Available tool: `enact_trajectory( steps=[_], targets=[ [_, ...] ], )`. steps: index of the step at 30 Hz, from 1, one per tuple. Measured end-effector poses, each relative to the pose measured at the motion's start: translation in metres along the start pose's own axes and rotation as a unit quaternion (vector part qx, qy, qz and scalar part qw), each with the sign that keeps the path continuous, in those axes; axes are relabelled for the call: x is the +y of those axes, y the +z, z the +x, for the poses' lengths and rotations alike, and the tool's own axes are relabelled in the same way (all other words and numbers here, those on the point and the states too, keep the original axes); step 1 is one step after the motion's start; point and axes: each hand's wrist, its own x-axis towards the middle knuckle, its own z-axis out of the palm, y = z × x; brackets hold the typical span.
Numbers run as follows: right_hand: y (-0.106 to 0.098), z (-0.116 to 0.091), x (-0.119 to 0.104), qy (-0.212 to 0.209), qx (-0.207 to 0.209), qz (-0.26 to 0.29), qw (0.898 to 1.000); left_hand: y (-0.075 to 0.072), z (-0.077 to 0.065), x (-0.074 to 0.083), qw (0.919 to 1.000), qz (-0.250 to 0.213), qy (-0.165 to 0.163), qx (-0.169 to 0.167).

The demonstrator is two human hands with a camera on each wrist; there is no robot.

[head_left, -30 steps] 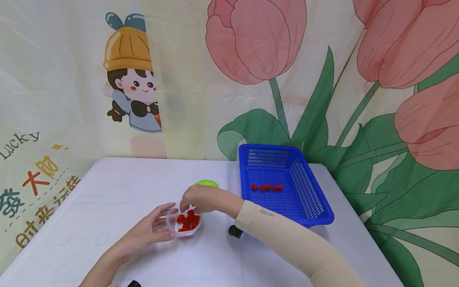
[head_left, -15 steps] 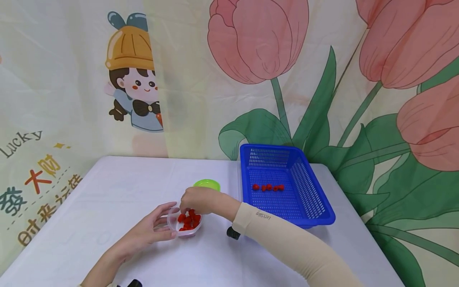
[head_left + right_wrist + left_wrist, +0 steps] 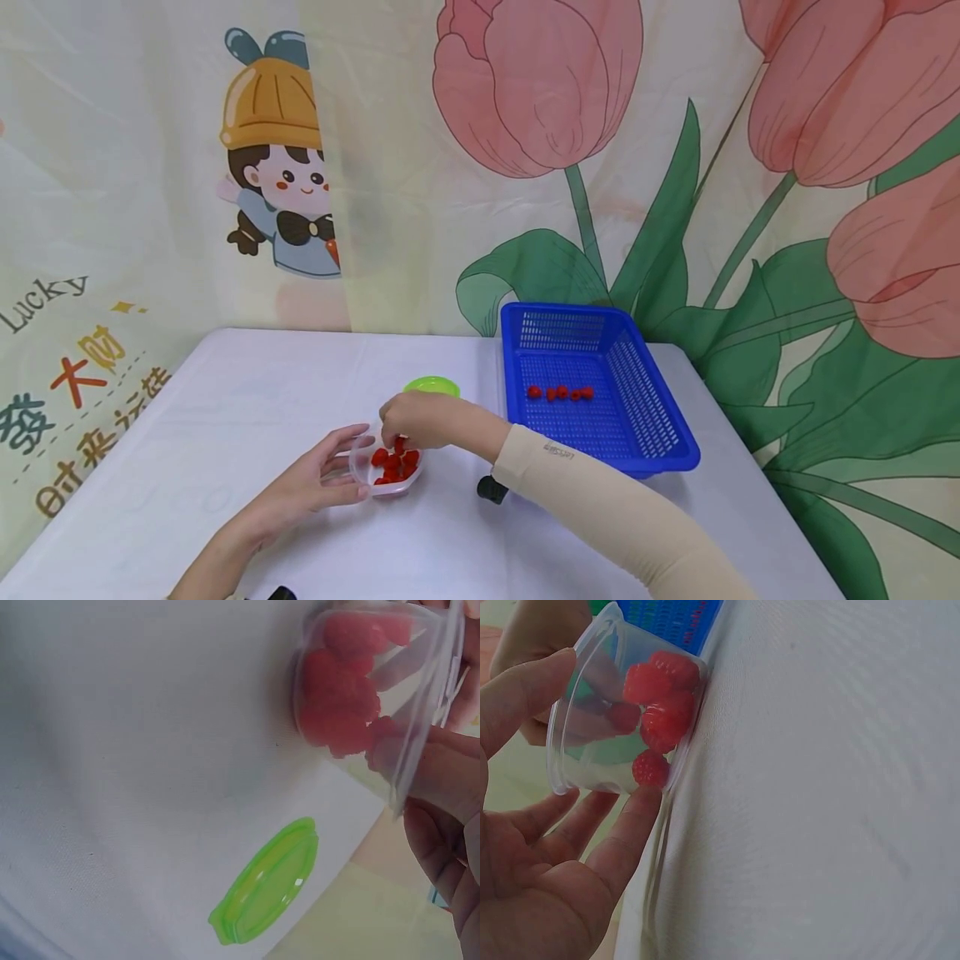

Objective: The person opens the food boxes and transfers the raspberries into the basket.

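Observation:
A clear plastic cup (image 3: 388,491) stands on the white table with several red raspberries (image 3: 666,720) in its bottom. My left hand (image 3: 318,479) holds the cup from the left, its thumb at the rim and its fingers along the wall in the left wrist view. From above, my right hand (image 3: 420,419) reaches over the rim with its fingertips inside the cup. They pinch one raspberry (image 3: 622,717), which sits higher than the others in the left wrist view. In the right wrist view, that raspberry is partly hidden behind the fingers.
A green lid (image 3: 270,885) lies on the table just behind the right hand. To the right stands a blue plastic basket (image 3: 675,429), with several raspberries (image 3: 561,392) in a row on its floor. A printed curtain (image 3: 397,167) hangs behind the table (image 3: 292,375).
My right hand dips into the cup at the far side, then rises very slightly with its fingers at a raspberry. The left hand and cup stay in place.

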Motion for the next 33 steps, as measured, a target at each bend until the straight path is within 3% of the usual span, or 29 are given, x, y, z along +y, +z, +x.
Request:
enact_trajectory(
  steps=[9, 18, 23, 33],
  targets=[
    [-0.007, -0.015, 0.007, -0.005, 0.038, 0.084, 0.996, 0.000, 0.001, -0.002, 1.0000, 0.003, 0.005, 0.003],
    [-0.019, -0.037, 0.011, -0.013, 0.059, 0.115, 0.992, 0.000, 0.002, -0.001, 0.9999, 0.011, -0.002, 0.006],
    [-0.031, -0.063, 0.020, 0.006, 0.088, 0.151, 0.985, 0.000, 0.004, 0.000, 0.9997, 0.018, -0.012, 0.011],
    [-0.048, -0.132, 0.058, 0.073, 0.150, 0.190, 0.968, 0.001, 0.001, -0.002, 0.9998, 0.016, 0.003, 0.008]
  ],
)
